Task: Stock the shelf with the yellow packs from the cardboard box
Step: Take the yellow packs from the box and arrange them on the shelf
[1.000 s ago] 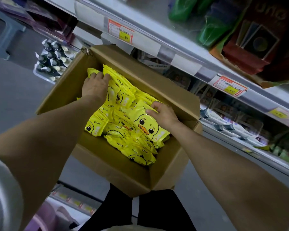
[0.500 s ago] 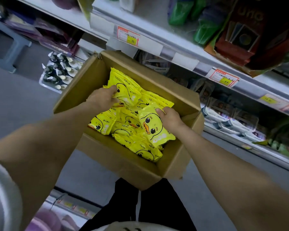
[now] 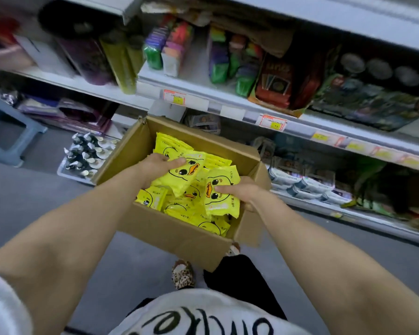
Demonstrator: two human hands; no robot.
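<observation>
Left hand [image 3: 155, 165] grips 1 yellow pack [image 3: 185, 176], right hand [image 3: 243, 192] apparently another pack [image 3: 219, 201], inside the cardboard box [image 3: 179, 235].

views: one, head-worn, wide-angle | faces: forward and steeply down into an open cardboard box [image 3: 179, 230] | frame: forearms [image 3: 65, 240] run in from both lower corners | nearness: close, left hand [image 3: 159, 165] and right hand [image 3: 243, 192] mid-frame | edges: shelf [image 3: 228, 110] slants across top and right, blurred; floor [image 3: 34, 204] at left
</observation>
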